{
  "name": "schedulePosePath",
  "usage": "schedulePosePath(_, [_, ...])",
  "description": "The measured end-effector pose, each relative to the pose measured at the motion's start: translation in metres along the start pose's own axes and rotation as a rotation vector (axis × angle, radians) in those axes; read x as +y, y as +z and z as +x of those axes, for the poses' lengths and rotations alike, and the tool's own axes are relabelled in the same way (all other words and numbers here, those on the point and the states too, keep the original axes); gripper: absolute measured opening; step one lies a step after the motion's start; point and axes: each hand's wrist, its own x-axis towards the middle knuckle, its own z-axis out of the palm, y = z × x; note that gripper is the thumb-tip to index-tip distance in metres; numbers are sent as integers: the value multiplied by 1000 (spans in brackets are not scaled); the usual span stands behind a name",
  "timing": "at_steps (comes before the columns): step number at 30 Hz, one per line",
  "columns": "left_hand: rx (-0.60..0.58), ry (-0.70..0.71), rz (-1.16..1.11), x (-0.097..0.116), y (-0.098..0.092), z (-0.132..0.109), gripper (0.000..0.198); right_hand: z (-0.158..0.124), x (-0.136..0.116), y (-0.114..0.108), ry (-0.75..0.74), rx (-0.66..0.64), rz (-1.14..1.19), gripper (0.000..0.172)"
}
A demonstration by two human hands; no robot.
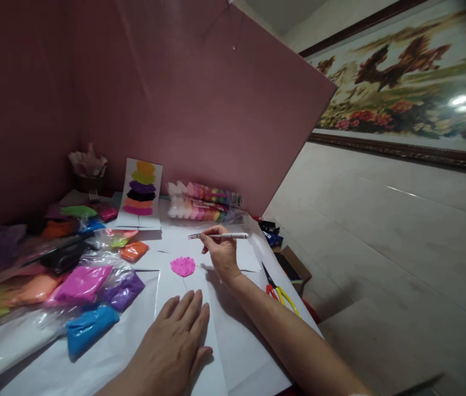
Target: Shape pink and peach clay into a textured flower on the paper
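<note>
My left hand (177, 335) lies flat on a sheet of white paper (212, 352), fingers stretched out and holding nothing. Just beyond its fingertips is a flattened, ridged patch of pink clay (182, 267) with a thin drawn line running down from it. My right hand (221, 256) pinches a small fork (236, 235) with a patterned white handle. The fork's tines point left, above and beyond the pink patch and apart from it. A card (138, 192) with stacked patches of orange, yellow-green, purple, black and pink leans upright at the back.
Bags of coloured clay (86, 283) crowd the left side. Packaged clay (203, 201) lies at the back near a pink panel (199, 110). Scissors (280, 294) with red and yellow handles rest beside my right forearm, near the table's right edge. An open box (294, 264) stands beyond that edge.
</note>
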Motion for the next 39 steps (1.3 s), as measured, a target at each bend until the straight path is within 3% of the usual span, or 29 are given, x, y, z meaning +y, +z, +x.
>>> schedulePosePath(7, [-19, -1, -8, 3, -9, 1, 55, -23, -17, 2, 170, -79, 102, 18])
schedulePosePath(12, [89, 18, 8, 2, 4, 2, 50, -43, -9, -2, 193, -76, 116, 18])
schedulePosePath(15, [317, 17, -40, -4, 9, 3, 33, -50, -2, -7, 171, -67, 109, 18])
schedulePosePath(19, [790, -133, -200, -17, 2, 6, 28, -58, -1, -12, 98, -112, 110, 17])
schedulePosePath(21, [896, -200, -298, -22, -2, 7, 30, -62, -3, -14, 63, -128, 103, 17])
schedulePosePath(26, [691, -170, -648, -24, -3, 7, 28, -73, -12, -15, -35, -199, 124, 13])
schedulePosePath(30, [599, -260, -837, -21, -9, 5, 25, -80, -12, -14, -92, -246, 174, 10])
schedulePosePath(39, [584, -578, -1121, -26, -15, 11, 36, -68, -3, -12, 15, -72, 149, 18])
